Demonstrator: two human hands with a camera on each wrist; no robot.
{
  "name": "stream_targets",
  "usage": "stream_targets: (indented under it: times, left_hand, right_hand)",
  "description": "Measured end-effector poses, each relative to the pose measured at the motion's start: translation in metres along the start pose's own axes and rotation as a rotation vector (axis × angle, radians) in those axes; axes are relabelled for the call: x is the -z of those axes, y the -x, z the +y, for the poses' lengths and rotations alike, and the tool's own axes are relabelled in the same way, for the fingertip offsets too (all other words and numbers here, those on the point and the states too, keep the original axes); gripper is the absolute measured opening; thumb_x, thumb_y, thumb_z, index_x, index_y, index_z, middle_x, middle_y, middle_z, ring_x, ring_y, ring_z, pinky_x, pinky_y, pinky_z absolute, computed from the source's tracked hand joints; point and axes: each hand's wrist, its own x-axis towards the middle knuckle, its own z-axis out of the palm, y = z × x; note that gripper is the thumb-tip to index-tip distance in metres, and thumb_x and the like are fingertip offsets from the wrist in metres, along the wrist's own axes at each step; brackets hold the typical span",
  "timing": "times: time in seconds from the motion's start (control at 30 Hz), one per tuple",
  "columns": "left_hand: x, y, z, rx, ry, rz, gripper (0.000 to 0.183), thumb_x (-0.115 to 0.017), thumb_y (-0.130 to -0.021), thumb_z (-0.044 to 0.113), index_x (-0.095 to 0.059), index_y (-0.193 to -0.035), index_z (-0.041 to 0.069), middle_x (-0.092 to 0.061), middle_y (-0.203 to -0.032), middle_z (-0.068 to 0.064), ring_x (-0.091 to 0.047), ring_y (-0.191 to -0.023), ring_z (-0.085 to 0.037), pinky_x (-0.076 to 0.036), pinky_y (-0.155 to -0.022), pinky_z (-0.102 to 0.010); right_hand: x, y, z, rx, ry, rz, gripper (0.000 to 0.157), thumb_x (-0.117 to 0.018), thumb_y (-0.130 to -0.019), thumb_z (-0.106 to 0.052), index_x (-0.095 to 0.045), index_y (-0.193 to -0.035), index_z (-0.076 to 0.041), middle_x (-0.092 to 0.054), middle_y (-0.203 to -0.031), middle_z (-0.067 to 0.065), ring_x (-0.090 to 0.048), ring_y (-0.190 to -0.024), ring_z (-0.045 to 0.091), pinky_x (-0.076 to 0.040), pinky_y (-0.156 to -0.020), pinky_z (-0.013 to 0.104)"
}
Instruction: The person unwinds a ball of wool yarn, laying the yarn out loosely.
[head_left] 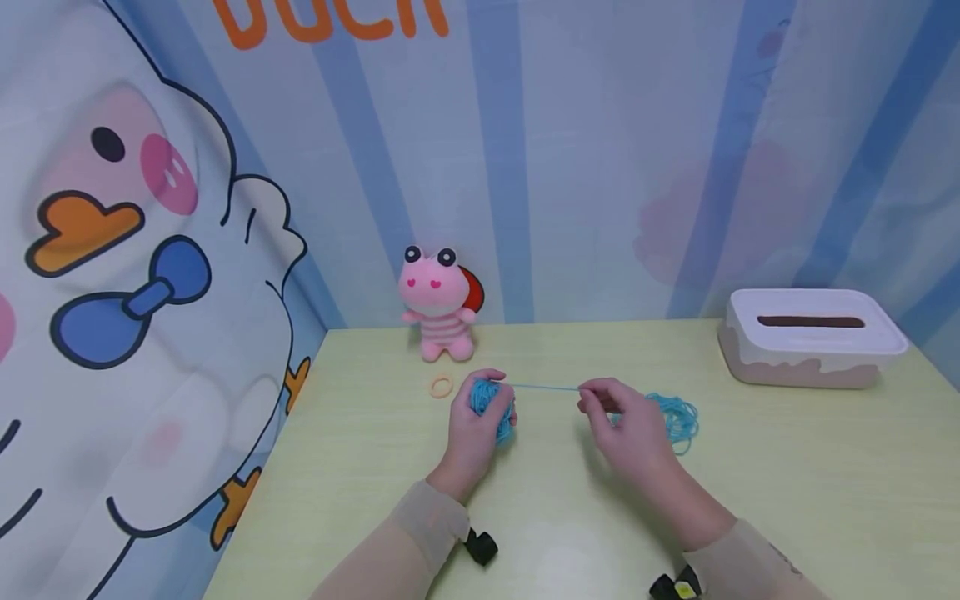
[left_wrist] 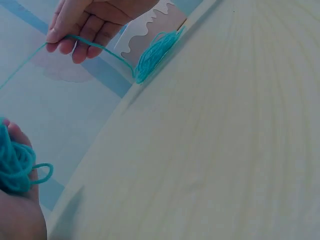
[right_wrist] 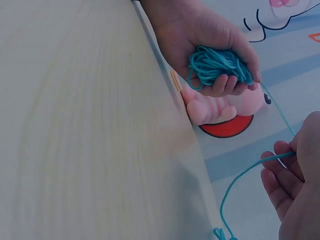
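Observation:
A wound bundle of turquoise yarn [head_left: 487,398] sits in my left hand [head_left: 470,433], whose fingers and thumb curl round it. In the left wrist view a small loop sticks out from the bundle [left_wrist: 17,167]. One strand [head_left: 546,387] runs taut from there to my right hand [head_left: 632,429], which pinches it between thumb and fingertips. Past the pinch, the strand hangs slack down to a loose pile of the same yarn [head_left: 677,421], partly hidden behind the right hand. Both hands are held above the table [head_left: 555,500].
A pink plush toy [head_left: 438,304] in a striped top stands at the table's back. An orange ring [head_left: 441,385] lies before it, left of my left hand. At the back right is a white and brown tissue box [head_left: 813,337]. A patterned blue curtain [head_left: 592,167] hangs behind.

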Motion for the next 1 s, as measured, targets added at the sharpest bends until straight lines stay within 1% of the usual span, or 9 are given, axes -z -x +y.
stream_targets:
  times: [0.13, 0.2, 0.3, 0.37, 0.47, 0.57, 0.7, 0.87, 1.0]
  left_hand:
    - [0.001, 0.000, -0.001, 0.002, -0.056, 0.011, 0.036, -0.075, -0.106, 0.019, -0.061, -0.136, 0.005, -0.064, -0.099, -0.001, -0.066, -0.075, -0.015, -0.061, -0.072, -0.024]
    - [0.002, 0.000, -0.001, -0.001, -0.070, 0.005, 0.039, -0.076, -0.105, 0.019, -0.060, -0.136, 0.003, -0.066, -0.098, -0.001, -0.069, -0.076, -0.014, -0.063, -0.075, -0.024]
    - [0.002, -0.001, -0.002, 0.005, -0.040, -0.023, 0.044, -0.076, -0.105, 0.016, -0.055, -0.137, -0.004, -0.072, -0.097, -0.003, -0.075, -0.080, -0.014, -0.067, -0.081, -0.027]
    - [0.002, -0.001, -0.002, 0.011, -0.025, -0.039, 0.044, -0.077, -0.104, 0.014, -0.054, -0.136, -0.008, -0.074, -0.096, -0.006, -0.077, -0.081, -0.015, -0.069, -0.083, -0.029]
    - [0.002, -0.001, -0.001, 0.016, -0.026, -0.050, 0.037, -0.078, -0.102, 0.011, -0.059, -0.129, -0.004, -0.074, -0.097, -0.006, -0.074, -0.077, -0.015, -0.068, -0.078, -0.028]
    - [0.003, -0.001, 0.000, -0.001, -0.064, -0.056, 0.029, -0.079, -0.101, 0.011, -0.064, -0.124, 0.002, -0.073, -0.101, -0.004, -0.068, -0.072, -0.015, -0.063, -0.070, -0.025]
    - [0.005, -0.001, 0.001, -0.004, -0.096, -0.061, 0.030, -0.080, -0.102, 0.016, -0.065, -0.125, 0.007, -0.072, -0.099, -0.001, -0.063, -0.067, -0.014, -0.058, -0.064, -0.023]
    - [0.004, -0.001, 0.002, 0.006, -0.109, -0.056, 0.042, -0.081, -0.102, 0.018, -0.061, -0.135, 0.001, -0.066, -0.089, 0.000, -0.063, -0.064, -0.013, -0.058, -0.063, -0.023]
    - [0.002, -0.001, 0.002, -0.005, -0.087, -0.060, 0.045, -0.076, -0.102, 0.007, -0.054, -0.140, -0.004, -0.065, -0.099, -0.003, -0.069, -0.070, -0.014, -0.064, -0.070, -0.025]
  right_hand:
    - [0.011, 0.002, 0.008, 0.012, -0.032, 0.075, 0.015, -0.068, -0.110, -0.015, -0.077, -0.117, -0.006, -0.083, -0.098, 0.007, -0.079, -0.093, 0.022, -0.061, -0.077, 0.017]
    - [0.018, 0.003, 0.012, 0.025, -0.037, 0.117, 0.013, -0.069, -0.109, -0.013, -0.077, -0.115, -0.006, -0.082, -0.095, 0.006, -0.078, -0.088, 0.017, -0.059, -0.072, 0.015]
    - [0.028, 0.004, 0.018, 0.038, -0.025, 0.168, 0.011, -0.070, -0.108, -0.011, -0.078, -0.113, -0.005, -0.082, -0.092, 0.007, -0.073, -0.083, 0.006, -0.055, -0.067, 0.012]
    - [0.034, 0.005, 0.022, 0.034, -0.013, 0.190, 0.011, -0.071, -0.107, -0.010, -0.078, -0.113, -0.004, -0.082, -0.092, 0.008, -0.069, -0.082, -0.002, -0.053, -0.068, 0.008]
    - [0.041, 0.007, 0.029, 0.012, 0.000, 0.212, 0.013, -0.071, -0.108, -0.011, -0.077, -0.114, -0.003, -0.082, -0.093, 0.010, -0.065, -0.081, -0.008, -0.051, -0.073, 0.004]
    - [0.048, 0.007, 0.035, -0.011, -0.003, 0.236, 0.014, -0.069, -0.108, -0.013, -0.076, -0.114, -0.002, -0.082, -0.093, 0.012, -0.066, -0.080, -0.008, -0.051, -0.074, 0.003]
    - [0.055, 0.008, 0.042, -0.046, -0.014, 0.272, 0.016, -0.068, -0.109, -0.013, -0.075, -0.115, 0.000, -0.082, -0.093, 0.015, -0.068, -0.078, -0.007, -0.051, -0.072, 0.004]
    - [0.064, 0.011, 0.052, -0.087, -0.008, 0.292, 0.018, -0.067, -0.109, -0.013, -0.075, -0.116, 0.001, -0.082, -0.093, 0.017, -0.068, -0.076, -0.008, -0.051, -0.071, 0.003]
    - [0.072, 0.013, 0.056, -0.131, 0.012, 0.302, 0.020, -0.066, -0.110, -0.017, -0.075, -0.116, 0.000, -0.082, -0.092, 0.013, -0.068, -0.075, -0.007, -0.051, -0.070, 0.004]
